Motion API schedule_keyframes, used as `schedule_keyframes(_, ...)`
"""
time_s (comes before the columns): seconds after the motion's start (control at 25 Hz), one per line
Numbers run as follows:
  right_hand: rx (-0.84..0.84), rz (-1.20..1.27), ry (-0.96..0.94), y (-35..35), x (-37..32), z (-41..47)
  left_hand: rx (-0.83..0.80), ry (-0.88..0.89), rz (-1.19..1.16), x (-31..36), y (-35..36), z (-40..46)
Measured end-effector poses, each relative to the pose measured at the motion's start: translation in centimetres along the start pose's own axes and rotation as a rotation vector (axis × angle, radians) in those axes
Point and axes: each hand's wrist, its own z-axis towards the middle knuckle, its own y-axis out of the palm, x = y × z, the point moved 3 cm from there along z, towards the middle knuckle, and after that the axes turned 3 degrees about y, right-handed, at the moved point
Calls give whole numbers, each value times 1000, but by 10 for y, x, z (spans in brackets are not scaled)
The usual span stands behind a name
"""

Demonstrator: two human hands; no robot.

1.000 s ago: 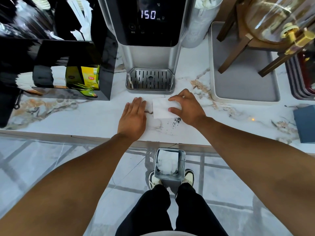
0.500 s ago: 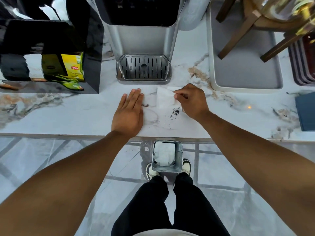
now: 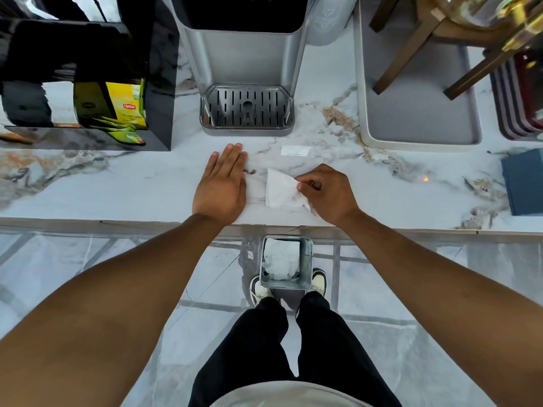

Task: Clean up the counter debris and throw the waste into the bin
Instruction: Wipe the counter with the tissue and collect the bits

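The left hand [image 3: 221, 185] lies flat, fingers together, on the desk [image 3: 117, 189]. The right hand [image 3: 329, 193] has its fingers pinched on a white tissue [image 3: 280, 189]. Lifted carelessly, loose specks could miss the bin [image 3: 286, 262] below.

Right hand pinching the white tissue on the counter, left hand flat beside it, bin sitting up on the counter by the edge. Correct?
Not quite. The head view shows the bin on the floor below the counter edge, by the person's shoes. The rest holds: right hand pinches the white tissue, left hand flat beside it.
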Motion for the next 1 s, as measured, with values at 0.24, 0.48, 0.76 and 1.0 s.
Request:
schedule_keyframes(0.24,181,83,85,-27,-11,43,8,-2,-5,-2,2,0)
schedule_keyframes(0.48,90,-17,68,-12,-4,39,25,-7,-4,-3,3,1)
schedule_keyframes(0.76,74,39,-16,-1,8,-5,31,-5,-6,0,1,1)
schedule_keyframes(1.0,86,18,-43,4,16,-36,25,-17,5,1,1,2)
